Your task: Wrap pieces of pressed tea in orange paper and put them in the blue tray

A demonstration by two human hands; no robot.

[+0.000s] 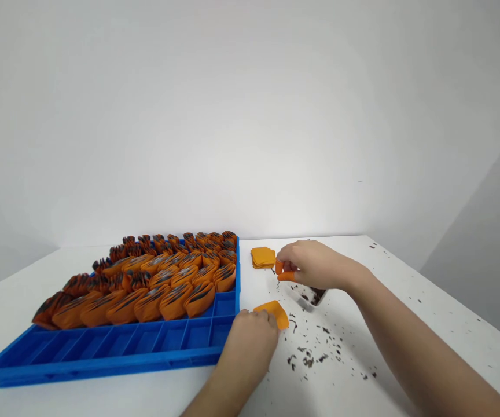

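My left hand (250,344) is closed on a small orange paper-like pouch (275,311), which it holds at the table beside the blue tray. My right hand (304,263) wears orange finger covers. Its thumb and forefinger are pinched together above the table, between the pouch and a stack of orange squares (263,257); whatever lies between the tips is too small to make out. Partly behind the right wrist is a small clear container (308,304) with dark flakes inside.
A blue divided tray (120,362) on the left holds many filled orange pouches (146,278) in rows, dark matter showing at their openings. Its front compartments are bare. Dark flakes (308,360) lie scattered over the white table (332,394). A white wall stands behind.
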